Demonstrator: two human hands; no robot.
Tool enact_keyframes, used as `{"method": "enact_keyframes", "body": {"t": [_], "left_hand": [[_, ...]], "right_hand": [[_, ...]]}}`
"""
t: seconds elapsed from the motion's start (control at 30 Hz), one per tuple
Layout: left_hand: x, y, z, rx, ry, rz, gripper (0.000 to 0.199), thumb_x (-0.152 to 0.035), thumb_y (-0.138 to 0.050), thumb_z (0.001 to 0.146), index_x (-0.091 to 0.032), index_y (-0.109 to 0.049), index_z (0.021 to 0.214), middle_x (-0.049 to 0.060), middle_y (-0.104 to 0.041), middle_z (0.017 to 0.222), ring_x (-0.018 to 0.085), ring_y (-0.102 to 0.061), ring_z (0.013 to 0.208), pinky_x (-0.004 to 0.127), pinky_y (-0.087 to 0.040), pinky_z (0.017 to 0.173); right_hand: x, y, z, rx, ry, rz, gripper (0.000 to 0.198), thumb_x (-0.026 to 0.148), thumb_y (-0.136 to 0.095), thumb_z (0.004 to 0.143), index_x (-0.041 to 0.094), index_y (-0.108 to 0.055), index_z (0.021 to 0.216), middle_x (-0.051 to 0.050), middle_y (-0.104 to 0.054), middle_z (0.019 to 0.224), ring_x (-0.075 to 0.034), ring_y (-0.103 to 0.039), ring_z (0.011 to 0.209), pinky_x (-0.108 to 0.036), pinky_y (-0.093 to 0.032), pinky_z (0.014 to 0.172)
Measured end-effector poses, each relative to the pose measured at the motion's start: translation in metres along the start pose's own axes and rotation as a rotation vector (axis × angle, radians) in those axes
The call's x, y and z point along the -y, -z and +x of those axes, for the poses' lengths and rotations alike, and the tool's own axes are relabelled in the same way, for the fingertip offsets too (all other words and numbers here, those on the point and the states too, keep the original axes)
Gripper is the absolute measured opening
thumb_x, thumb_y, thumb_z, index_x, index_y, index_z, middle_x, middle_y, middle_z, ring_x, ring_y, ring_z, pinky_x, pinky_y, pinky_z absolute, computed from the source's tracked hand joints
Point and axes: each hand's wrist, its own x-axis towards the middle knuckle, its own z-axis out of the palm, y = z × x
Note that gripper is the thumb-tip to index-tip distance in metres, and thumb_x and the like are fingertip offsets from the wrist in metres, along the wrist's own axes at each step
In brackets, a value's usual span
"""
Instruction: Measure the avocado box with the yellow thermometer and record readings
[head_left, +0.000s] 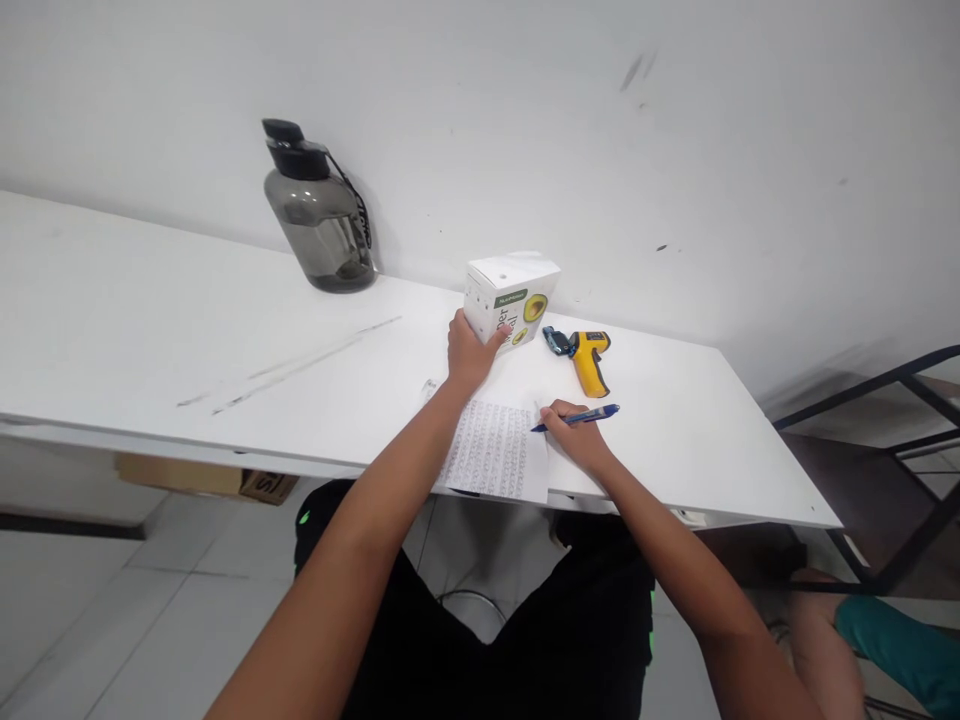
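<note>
My left hand (472, 352) grips a white carton (491, 297) with avocado pictures and a green label, its fingers around the lower left side. The carton looks upright on the table, close to the wall. In my right hand (574, 435) is a blue pen (592, 414), its tip pointing left near the right edge of a printed sheet (491, 450). Rows of small marks cover that sheet, which lies at the table's front edge below the carton. A yellow infrared thermometer gun (591, 362) lies right of the carton, beside a dark blue wristwatch (556, 341).
A large grey water jug (319, 220) with a black lid stands at the back left against the wall. Dark scuffs mark the white table (225, 330). A black metal frame (900, 400) is at the right, with another person's leg (829, 640) below. A cardboard box (202, 478) sits beneath the table.
</note>
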Motion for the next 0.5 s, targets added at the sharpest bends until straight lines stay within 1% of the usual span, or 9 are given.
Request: {"method": "enact_keyframes", "body": {"t": [0.1,0.23,0.33,0.5], "left_hand": [[0.0006,-0.0007,0.0003,-0.005,-0.006,-0.001,0.073,-0.057,-0.088,0.069,-0.027,-0.048,0.123,0.011,-0.056,0.127,0.038,-0.054,0.128,0.058,-0.046,0.105],[-0.0008,-0.0005,-0.0003,-0.001,-0.008,0.015,0.072,-0.056,-0.088,0.070,-0.026,-0.048,0.123,0.013,-0.056,0.127,0.038,-0.054,0.128,0.059,-0.046,0.105],[-0.0015,0.0002,-0.0007,0.003,-0.003,0.021,0.071,-0.055,-0.088,0.071,-0.026,-0.048,0.123,0.013,-0.056,0.128,0.038,-0.054,0.129,0.059,-0.046,0.106],[0.0001,-0.0001,-0.0004,-0.009,-0.017,-0.001,0.070,-0.056,-0.088,0.070,-0.027,-0.049,0.122,0.012,-0.057,0.127,0.038,-0.054,0.128,0.060,-0.046,0.106]], "right_hand": [[0.0007,0.0008,0.0001,0.043,-0.006,0.020,0.040,0.053,-0.054,0.086,0.024,-0.051,0.059,0.000,-0.055,0.060,-0.019,-0.054,0.065,-0.032,-0.042,0.062],[0.0049,0.0007,-0.0007,0.016,-0.031,0.040,0.038,0.052,-0.053,0.085,0.025,-0.053,0.059,0.000,-0.055,0.060,-0.020,-0.055,0.067,-0.032,-0.044,0.065],[0.0082,0.0002,-0.0017,-0.007,-0.034,0.058,0.038,0.053,-0.053,0.085,0.025,-0.050,0.058,0.000,-0.054,0.059,-0.020,-0.054,0.066,-0.033,-0.044,0.065],[0.0089,0.0003,-0.0032,-0.029,-0.029,0.053,0.041,0.055,-0.053,0.084,0.026,-0.045,0.056,0.000,-0.048,0.057,-0.019,-0.050,0.063,-0.032,-0.040,0.061]]}}
